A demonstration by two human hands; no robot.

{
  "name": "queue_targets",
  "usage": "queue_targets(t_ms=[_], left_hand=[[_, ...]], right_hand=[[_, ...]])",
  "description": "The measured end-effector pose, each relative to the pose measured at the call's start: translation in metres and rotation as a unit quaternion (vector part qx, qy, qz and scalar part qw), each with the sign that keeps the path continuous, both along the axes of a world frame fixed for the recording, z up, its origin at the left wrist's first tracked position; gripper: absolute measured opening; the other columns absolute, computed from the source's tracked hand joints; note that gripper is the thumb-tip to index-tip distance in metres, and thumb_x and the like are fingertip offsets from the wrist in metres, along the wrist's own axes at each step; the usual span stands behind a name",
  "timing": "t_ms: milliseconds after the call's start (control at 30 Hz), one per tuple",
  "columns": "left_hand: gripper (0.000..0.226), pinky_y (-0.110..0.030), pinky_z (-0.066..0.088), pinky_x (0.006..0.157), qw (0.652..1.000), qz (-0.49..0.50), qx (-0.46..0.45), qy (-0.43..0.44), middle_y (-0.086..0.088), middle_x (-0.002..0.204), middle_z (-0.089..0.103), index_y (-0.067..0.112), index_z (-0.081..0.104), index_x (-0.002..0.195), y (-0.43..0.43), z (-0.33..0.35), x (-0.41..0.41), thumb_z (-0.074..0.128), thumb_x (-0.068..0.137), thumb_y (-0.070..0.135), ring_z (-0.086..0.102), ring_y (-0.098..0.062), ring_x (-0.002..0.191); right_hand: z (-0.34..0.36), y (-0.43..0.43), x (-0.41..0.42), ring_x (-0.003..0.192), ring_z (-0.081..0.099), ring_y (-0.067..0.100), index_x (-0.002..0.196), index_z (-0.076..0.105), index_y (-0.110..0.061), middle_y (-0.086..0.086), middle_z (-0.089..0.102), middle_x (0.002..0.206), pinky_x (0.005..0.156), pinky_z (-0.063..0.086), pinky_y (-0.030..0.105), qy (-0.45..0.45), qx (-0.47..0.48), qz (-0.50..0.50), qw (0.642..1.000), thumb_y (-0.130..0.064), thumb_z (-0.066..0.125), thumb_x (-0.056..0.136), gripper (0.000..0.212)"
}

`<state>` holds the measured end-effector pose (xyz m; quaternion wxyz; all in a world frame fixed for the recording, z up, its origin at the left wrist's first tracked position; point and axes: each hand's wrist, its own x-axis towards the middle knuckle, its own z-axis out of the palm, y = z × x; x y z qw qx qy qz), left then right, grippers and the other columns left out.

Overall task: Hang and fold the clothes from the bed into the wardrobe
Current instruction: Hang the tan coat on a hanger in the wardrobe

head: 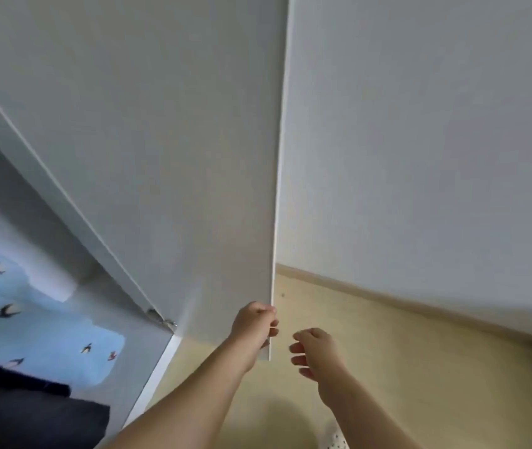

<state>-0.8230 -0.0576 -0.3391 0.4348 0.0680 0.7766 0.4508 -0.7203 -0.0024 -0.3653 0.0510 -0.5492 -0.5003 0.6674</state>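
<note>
We have the wardrobe door standing open in front of us. It fills the view from the centre up to twelve o'clock, and its thin free edge is turned toward us. Our left hand, at about six o'clock, grips that edge low down with the fingers curled round it. Our right hand hangs just beside it at five o'clock, loosely curled and holding nothing, apart from the door.

We judge the door to be a stiff, flat, fairly light panel that swings only about its hinge, so the free edge is the right place to hold it. A smooth face gives little purchase, and fingers near the hinge side could get pinched.

Its long axis is upright and runs from six to twelve o'clock in our view. The broad face looks toward eight o'clock, into the wardrobe.

Inside, at eight to nine o'clock, lies a pale blue cloth printed with small birds, and dark clothes lie at seven o'clock. Both look soft and limp, best taken by a fold or hem. The bed is out of view.
</note>
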Motion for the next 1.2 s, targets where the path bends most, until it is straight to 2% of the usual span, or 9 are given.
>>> queue_targets(t_ms=[200,367,567,700,867,1000,1133,1200], left_hand=[[0.014,-0.021,0.038,0.058,0.981,-0.195,-0.003,-0.019,0.001,0.072,0.056,0.019,0.053,0.083,0.065,-0.003,0.125,0.045,0.094,0.014,0.054,-0.011,0.061],[0.016,-0.02,0.036,0.053,0.946,-0.324,0.018,-0.012,0.003,0.07,0.056,0.019,0.055,0.082,0.125,0.012,0.263,0.045,0.092,0.012,0.053,-0.009,0.058],[0.018,-0.02,0.035,0.051,0.901,-0.431,0.042,-0.031,0.002,0.071,0.056,0.02,0.053,0.08,0.179,0.022,0.441,0.044,0.093,0.01,0.052,-0.008,0.057],[0.018,-0.02,0.037,0.053,0.88,-0.473,0.038,-0.038,0.002,0.072,0.057,0.019,0.054,0.082,0.204,0.022,0.532,0.043,0.093,0.01,0.053,-0.009,0.058],[0.019,-0.02,0.034,0.051,0.861,-0.507,0.024,-0.03,0.001,0.069,0.055,0.018,0.053,0.083,0.242,0.017,0.603,0.042,0.094,0.008,0.051,-0.009,0.055],[0.019,-0.021,0.036,0.054,0.846,-0.533,0.006,-0.02,0.001,0.071,0.057,0.018,0.055,0.082,0.289,0.002,0.652,0.042,0.094,0.009,0.052,-0.009,0.058],[0.019,-0.02,0.039,0.052,0.835,-0.55,0.004,-0.025,0.0,0.072,0.059,0.019,0.057,0.082,0.364,-0.017,0.705,0.044,0.094,0.012,0.054,-0.009,0.059],[0.019,-0.021,0.04,0.053,0.831,-0.556,0.001,-0.026,-0.001,0.074,0.06,0.019,0.058,0.083,0.411,-0.027,0.73,0.044,0.094,0.013,0.055,-0.011,0.061]], right_hand=[[0.002,0.019,0.15,0.053,0.051,0.014,0.083,0.057,-0.012,0.002,0.058,0.069,0.052,0.036,0.021,-0.012,-0.002,-0.215,0.976,-0.012,0.049,0.09,0.011],[0.013,0.041,0.289,0.054,0.051,0.014,0.082,0.057,-0.013,0.002,0.058,0.068,0.053,0.037,0.022,0.0,0.016,-0.369,0.929,-0.011,0.048,0.09,0.012],[0.026,0.065,0.457,0.054,0.051,0.015,0.08,0.056,-0.013,0.002,0.058,0.068,0.054,0.038,0.022,-0.012,0.043,-0.486,0.873,-0.01,0.047,0.09,0.013],[0.025,0.077,0.55,0.054,0.049,0.017,0.081,0.056,-0.011,0.003,0.056,0.066,0.053,0.035,0.022,-0.023,0.05,-0.539,0.841,-0.008,0.047,0.089,0.012],[0.018,0.097,0.62,0.048,0.046,0.015,0.077,0.056,-0.01,0.004,0.055,0.066,0.05,0.032,0.021,-0.013,0.028,-0.575,0.818,-0.005,0.049,0.085,0.011],[0.006,0.132,0.666,0.045,0.041,0.015,0.077,0.056,-0.008,0.006,0.054,0.063,0.039,0.028,0.017,0.0,0.013,-0.604,0.797,-0.003,0.049,0.087,0.013],[-0.011,0.198,0.718,0.054,0.047,0.018,0.082,0.058,-0.009,0.006,0.058,0.065,0.05,0.035,0.022,-0.024,0.012,-0.628,0.778,-0.008,0.05,0.09,0.012],[-0.019,0.24,0.738,0.051,0.045,0.017,0.082,0.057,-0.009,0.006,0.056,0.064,0.049,0.034,0.02,-0.022,0.001,-0.629,0.777,-0.008,0.049,0.091,0.012]])
